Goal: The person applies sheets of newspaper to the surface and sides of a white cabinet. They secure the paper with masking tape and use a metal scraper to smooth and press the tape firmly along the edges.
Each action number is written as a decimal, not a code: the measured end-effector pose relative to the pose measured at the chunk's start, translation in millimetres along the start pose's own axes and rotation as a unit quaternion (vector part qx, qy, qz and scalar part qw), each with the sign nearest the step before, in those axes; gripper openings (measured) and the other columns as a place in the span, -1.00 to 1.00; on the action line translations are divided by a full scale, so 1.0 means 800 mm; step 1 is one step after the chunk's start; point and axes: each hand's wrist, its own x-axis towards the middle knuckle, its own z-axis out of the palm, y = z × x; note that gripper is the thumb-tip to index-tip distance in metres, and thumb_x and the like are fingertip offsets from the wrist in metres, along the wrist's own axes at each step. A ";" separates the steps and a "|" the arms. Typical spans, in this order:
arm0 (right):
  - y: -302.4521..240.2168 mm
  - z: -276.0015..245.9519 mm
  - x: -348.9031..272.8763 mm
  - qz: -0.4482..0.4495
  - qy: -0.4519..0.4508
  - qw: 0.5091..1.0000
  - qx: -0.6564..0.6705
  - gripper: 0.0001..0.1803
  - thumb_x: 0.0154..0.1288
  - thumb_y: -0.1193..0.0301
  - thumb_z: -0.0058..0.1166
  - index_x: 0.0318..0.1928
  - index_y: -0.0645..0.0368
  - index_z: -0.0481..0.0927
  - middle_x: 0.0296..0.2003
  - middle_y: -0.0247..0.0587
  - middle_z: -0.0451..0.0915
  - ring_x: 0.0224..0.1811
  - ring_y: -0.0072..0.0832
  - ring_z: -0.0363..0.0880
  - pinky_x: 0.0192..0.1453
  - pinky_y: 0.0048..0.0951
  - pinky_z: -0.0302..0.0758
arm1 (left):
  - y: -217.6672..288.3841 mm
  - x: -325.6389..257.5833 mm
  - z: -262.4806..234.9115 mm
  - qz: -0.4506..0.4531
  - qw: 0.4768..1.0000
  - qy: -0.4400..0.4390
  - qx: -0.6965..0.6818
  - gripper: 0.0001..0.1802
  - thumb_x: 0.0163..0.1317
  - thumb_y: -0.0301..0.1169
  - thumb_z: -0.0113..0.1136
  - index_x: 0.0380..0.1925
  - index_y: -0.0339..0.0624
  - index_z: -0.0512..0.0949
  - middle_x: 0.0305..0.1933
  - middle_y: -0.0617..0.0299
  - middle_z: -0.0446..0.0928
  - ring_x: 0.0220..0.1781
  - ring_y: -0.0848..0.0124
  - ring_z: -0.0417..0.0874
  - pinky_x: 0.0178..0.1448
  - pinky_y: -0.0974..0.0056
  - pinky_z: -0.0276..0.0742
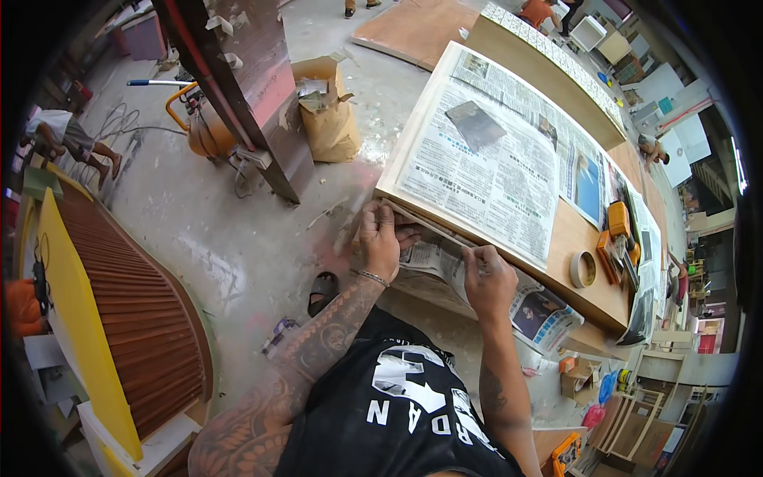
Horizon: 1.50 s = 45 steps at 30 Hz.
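A wooden panel (600, 306), largely covered with newspaper (485, 159), lies at a slant in front of me. Along its near edge runs a thin pale strip (429, 226), which looks like tape. My left hand (381, 245) pinches the strip close to the panel's left corner. Farther right, my right hand (488, 278) grips it between thumb and forefinger. Beneath the edge, more newspaper (547, 316) hangs down, partly behind my right hand. A tape roll (582, 269) rests on bare wood to the right.
Yellow-and-black tools (618, 230) sit beyond the tape roll. A brown paper sack (330, 119) stands on the floor past a dark upright post (270, 103). At left is a curved brown slatted piece (135, 302) with a yellow edge. Other people are farther off.
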 end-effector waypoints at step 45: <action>0.010 0.003 0.006 0.006 -0.008 1.000 -0.001 -0.77 0.29 0.22 0.32 -0.40 0.06 0.66 -0.52 -0.13 0.65 -0.45 -0.13 0.65 -0.35 -0.17 0.52 | 0.008 0.010 0.018 -0.037 0.992 0.107 0.058 -0.45 0.48 0.04 0.09 0.00 -0.25 0.22 -0.28 0.02 0.61 -0.43 0.16 0.75 -0.36 0.11 0.73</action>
